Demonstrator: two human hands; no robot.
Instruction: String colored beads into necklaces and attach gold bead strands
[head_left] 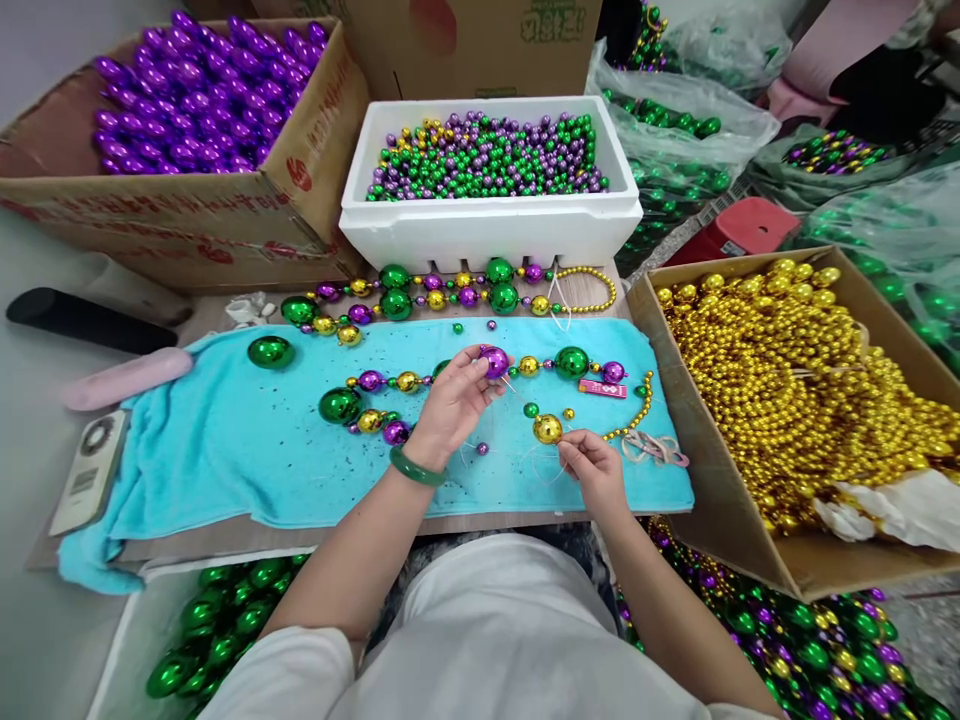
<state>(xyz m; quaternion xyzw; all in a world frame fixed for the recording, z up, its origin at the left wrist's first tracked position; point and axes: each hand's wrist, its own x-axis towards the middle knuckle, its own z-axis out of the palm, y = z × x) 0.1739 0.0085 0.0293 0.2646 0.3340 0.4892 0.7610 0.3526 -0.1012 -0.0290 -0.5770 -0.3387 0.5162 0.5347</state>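
Note:
My left hand (pixel 452 402), with a green bangle on the wrist, pinches a purple ball bead (pixel 494 361) at the middle of a partly strung strand lying on a turquoise towel (pixel 247 450). The strand holds green, gold and purple balls, such as a large green ball (pixel 571 362). My right hand (pixel 592 465) grips a thin thread just below a gold ball bead (pixel 547 429). A finished strand of mixed balls (pixel 420 295) lies along the towel's far edge. A loose green ball (pixel 271 351) rests at the left.
A white foam box (pixel 487 215) of small mixed beads stands behind. A cardboard box of purple beads (pixel 187 95) is far left, a box of gold bead strands (pixel 787 400) at right. Green balls (pixel 217 625) fill a bin below left. A small red lighter (pixel 602 388) lies on the towel.

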